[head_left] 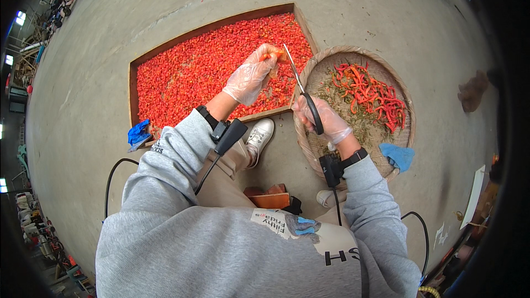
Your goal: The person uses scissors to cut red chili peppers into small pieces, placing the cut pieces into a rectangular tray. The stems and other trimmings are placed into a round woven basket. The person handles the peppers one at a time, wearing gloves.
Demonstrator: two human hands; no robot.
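Observation:
My left hand [250, 77], in a clear plastic glove, is closed on an orange-red chili pepper [275, 55] over the right half of a wooden tray [137, 102]. Chopped red chili pieces [210, 58] fill that tray. In my right hand [323, 117], also gloved, is a pair of scissors [298, 77] with black handles. Their blades point up and away from me, with the tips beside the held pepper. Below and around my right hand lies a round woven basket [331, 55], which holds whole red chilies [367, 91] and green stem bits [353, 116].
A light blue cloth [397, 156] hangs over the basket's near right rim. Blue crumpled plastic [139, 132] lies at the tray's near left corner. An orange-brown box [269, 198] stands between my feet. Assorted clutter [41, 232] lines the left edge of the concrete floor [83, 105].

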